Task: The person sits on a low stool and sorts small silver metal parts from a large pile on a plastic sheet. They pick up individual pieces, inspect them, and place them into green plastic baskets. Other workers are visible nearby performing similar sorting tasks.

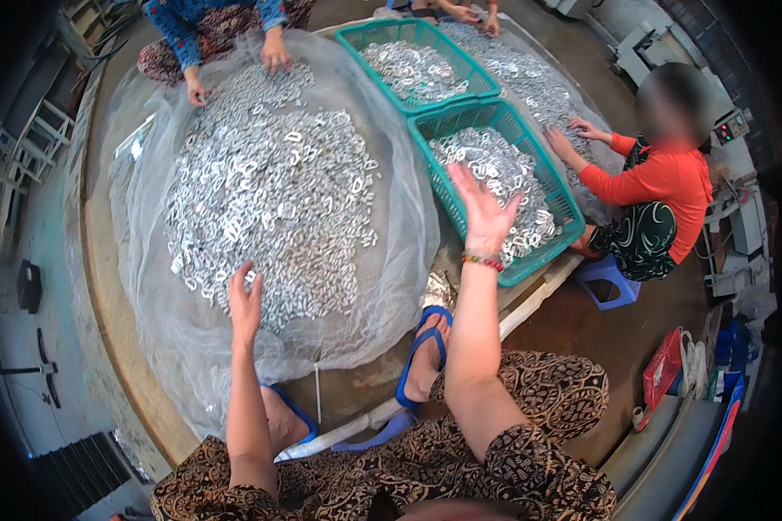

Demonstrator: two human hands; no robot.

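A wide heap of small shiny metal pieces (235, 200), many of them ring- or link-shaped, lies on a sheet of white netting (408, 252). My left hand (245, 304) is at the heap's near edge, fingers apart, with nothing visible in it. My right hand (487, 217) is raised over the nearer green plastic basket (530, 271), palm turned up and fingers spread. Nothing shows in that palm, and a beaded bracelet circles the wrist. Larger metal links (534, 195) fill this basket, partly hidden behind my hand.
A second green basket (349, 39) with similar links adjoins the first. At the far left, a person in a blue sleeve (169, 35) has both hands at the heap. On the right, a person in a red top (652, 178) sits on a blue stool (606, 280), reaching to another heap (539, 82).
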